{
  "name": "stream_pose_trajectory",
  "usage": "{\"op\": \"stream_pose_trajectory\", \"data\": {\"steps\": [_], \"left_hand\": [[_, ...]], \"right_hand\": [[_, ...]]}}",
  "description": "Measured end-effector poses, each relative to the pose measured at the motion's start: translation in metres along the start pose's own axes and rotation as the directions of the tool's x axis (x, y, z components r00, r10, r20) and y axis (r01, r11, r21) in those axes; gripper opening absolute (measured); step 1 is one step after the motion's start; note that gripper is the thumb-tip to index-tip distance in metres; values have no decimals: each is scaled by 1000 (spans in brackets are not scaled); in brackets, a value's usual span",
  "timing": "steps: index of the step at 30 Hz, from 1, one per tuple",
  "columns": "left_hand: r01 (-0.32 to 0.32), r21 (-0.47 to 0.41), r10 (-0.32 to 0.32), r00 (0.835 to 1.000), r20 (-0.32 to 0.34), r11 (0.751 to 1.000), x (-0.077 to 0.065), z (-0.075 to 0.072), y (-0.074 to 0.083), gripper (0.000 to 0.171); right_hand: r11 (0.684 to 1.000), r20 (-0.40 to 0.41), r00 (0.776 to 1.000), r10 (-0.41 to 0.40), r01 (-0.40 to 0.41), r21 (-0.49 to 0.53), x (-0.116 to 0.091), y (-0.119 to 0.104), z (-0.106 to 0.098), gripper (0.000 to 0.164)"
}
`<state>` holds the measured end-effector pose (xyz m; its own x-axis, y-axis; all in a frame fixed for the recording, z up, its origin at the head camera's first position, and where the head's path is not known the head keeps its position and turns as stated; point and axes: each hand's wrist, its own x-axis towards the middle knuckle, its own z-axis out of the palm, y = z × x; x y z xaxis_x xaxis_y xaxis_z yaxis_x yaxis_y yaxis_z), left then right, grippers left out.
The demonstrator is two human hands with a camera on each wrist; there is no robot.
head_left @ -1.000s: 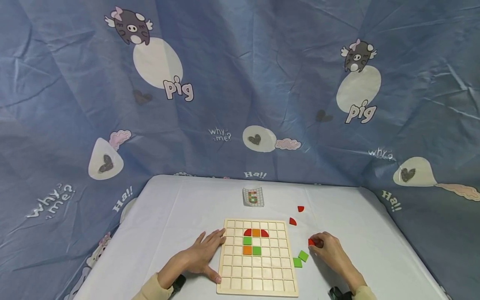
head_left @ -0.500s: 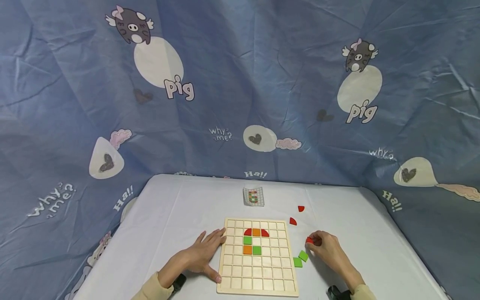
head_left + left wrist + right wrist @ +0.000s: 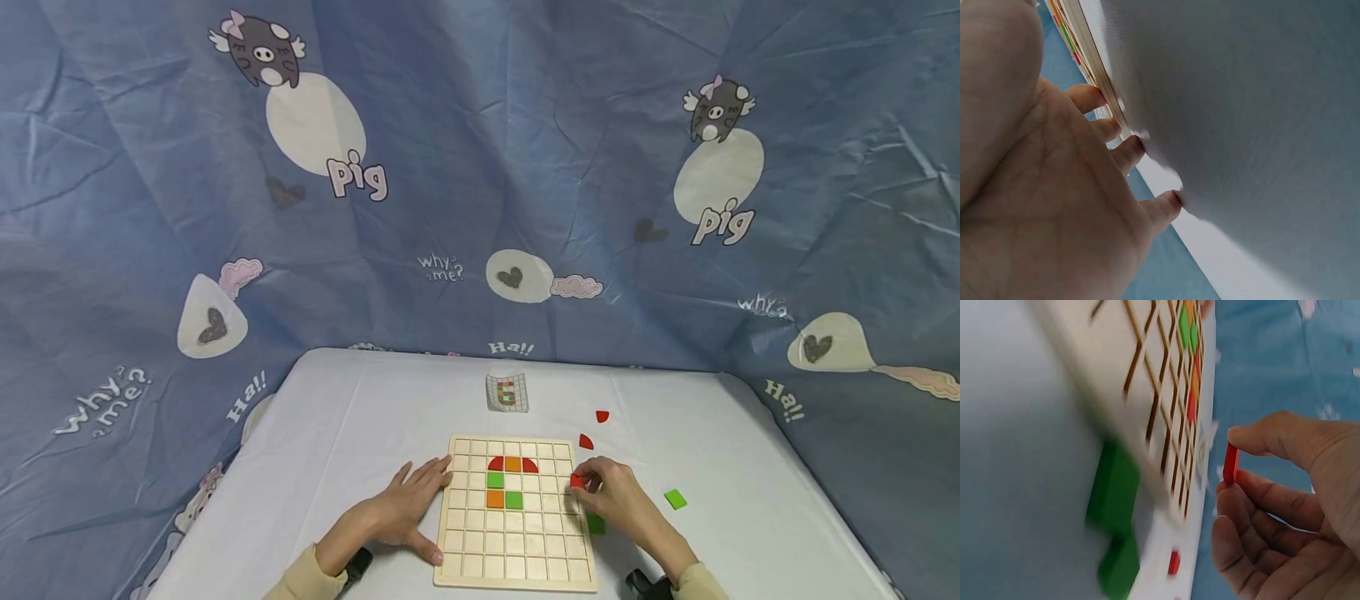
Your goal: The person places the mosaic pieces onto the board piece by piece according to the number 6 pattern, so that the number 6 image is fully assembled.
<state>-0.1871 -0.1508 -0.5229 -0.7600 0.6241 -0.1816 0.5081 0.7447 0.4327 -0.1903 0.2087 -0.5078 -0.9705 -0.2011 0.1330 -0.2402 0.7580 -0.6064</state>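
On white desk (image 3: 360, 417): pinching red tile (image 3: 576, 482) in right hand (image 3: 617, 493) near board (image 3: 536, 546); touching board's left edge, left hand (image 3: 407, 510) spread.

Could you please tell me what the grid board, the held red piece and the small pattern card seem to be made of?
The grid board: probably wood, matte, from its pale tan colour and lack of shine.
The red piece: painted wood or plastic, smooth; its even colour leaves both possible.
The pattern card: probably thin paper, its edges slightly curved; finish unclear.
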Motion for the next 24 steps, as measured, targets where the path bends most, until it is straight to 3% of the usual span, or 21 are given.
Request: {"op": "stream_pose_trajectory", "data": {"steps": [6, 12, 17, 24], "left_hand": [[6, 0, -6, 1000, 3, 1000, 1, 0, 0, 119], [11, 2, -11, 1000, 3, 1000, 0, 2, 1, 120], [12, 2, -12, 1000, 0, 1000, 0, 2, 1, 120], [2, 8, -2, 1000, -3, 1000, 0, 1, 0, 121]], "right_hand": [[991, 77, 988, -137, 136, 8, 3, -17, 17, 17], [978, 156, 965, -210, 206, 43, 5, -22, 30, 11], [970, 201, 949, -244, 236, 62, 6, -24, 38, 9], [970, 192, 951, -244, 240, 45, 7, -27, 42, 9]]}}
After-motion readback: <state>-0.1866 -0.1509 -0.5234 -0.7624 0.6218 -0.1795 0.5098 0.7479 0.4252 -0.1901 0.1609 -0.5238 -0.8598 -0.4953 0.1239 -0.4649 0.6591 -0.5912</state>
